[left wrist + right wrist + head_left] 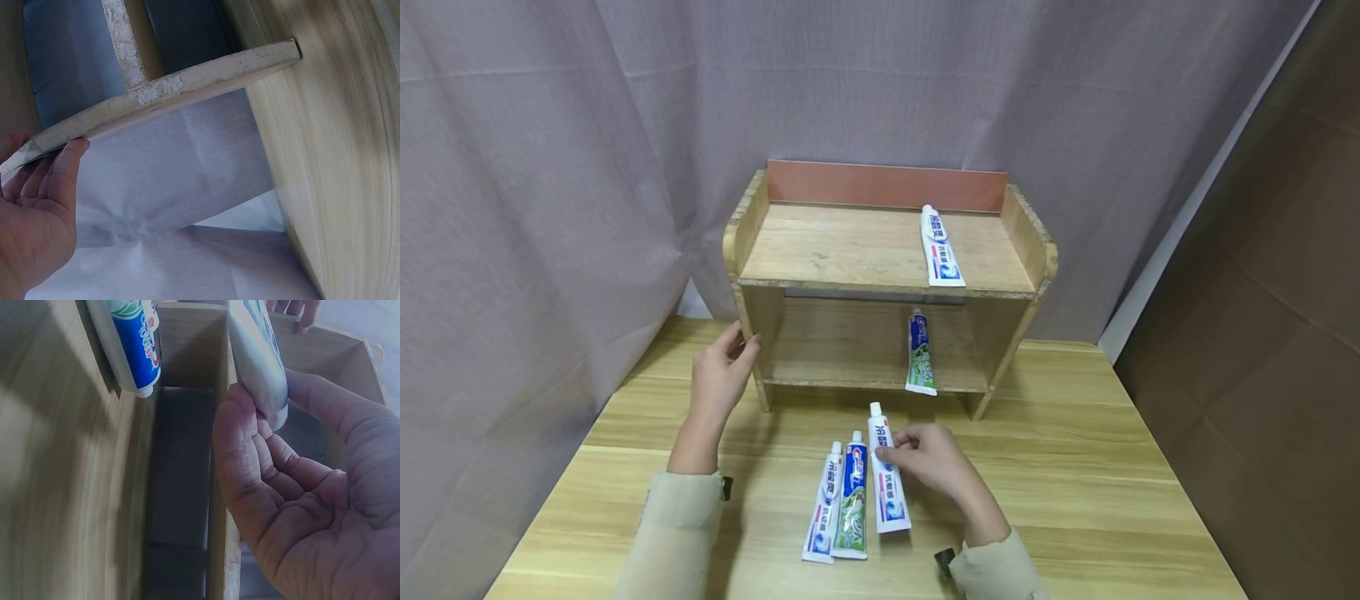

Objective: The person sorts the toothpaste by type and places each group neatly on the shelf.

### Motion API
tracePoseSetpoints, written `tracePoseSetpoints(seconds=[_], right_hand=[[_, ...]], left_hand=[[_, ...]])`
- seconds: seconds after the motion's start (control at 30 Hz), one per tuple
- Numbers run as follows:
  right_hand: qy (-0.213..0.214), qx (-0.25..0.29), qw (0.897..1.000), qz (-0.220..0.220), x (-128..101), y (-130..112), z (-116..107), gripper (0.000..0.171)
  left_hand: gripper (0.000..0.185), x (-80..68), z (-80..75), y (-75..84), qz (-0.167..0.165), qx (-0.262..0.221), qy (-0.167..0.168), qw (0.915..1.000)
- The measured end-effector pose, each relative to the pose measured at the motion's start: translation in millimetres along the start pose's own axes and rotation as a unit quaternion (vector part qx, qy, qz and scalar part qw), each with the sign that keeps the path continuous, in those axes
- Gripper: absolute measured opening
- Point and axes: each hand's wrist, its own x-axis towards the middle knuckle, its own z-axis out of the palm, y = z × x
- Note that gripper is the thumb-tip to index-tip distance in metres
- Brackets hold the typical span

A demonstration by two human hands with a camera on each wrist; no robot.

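Behind the right hand, the white tube is partly hidden.

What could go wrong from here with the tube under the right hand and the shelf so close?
1. The right hand holds the rightmost tube only by fingertips near its cap end; it might slip or swing.
2. That tube lies against the middle tube, so lifting it may drag or shift its neighbours.
3. The green tube overhangs the lower shelf edge; a bump could knock it off.

left hand flat, right hand pinching
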Motion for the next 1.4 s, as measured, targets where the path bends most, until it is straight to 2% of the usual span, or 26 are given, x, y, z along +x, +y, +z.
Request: tracePoseSetpoints(seconds=[0.3, 0.53, 0.73, 1.07, 1.4], right_hand=[[-0.003, 0.003, 1.0, -0.004, 0.5, -4.6, -3.2, 0.032], [-0.009, 0.023, 1.0, -0.003, 2.0, -9.8, -4.3, 0.032], [-0.001, 0.016, 1.0, -0.005, 4.1, -14.8, -6.5, 0.029], [-0.003, 0.043, 0.999, -0.01, 5.0, -31.5, -10.6, 0.026], [0.007, 0.025, 0.999, -0.036, 8.9, -44.7, -18.4, 0.026]], left_hand=[[0.032, -0.3, -0.2, 0.3, -0.005, 0.005, 0.0, 1.0], [0.032, -1.2, -0.5, 0.6, 0.003, -0.001, 0.0, 1.0], [0.032, -0.5, -0.1, 1.0, -0.001, -0.001, -0.001, 1.0], [0.031, -0.1, 0.2, -0.2, 0.001, 0.001, 0.004, 1.0], [0.03, 0.7, 0.7, 0.0, 0.01, 0.007, 0.009, 0.9999]])
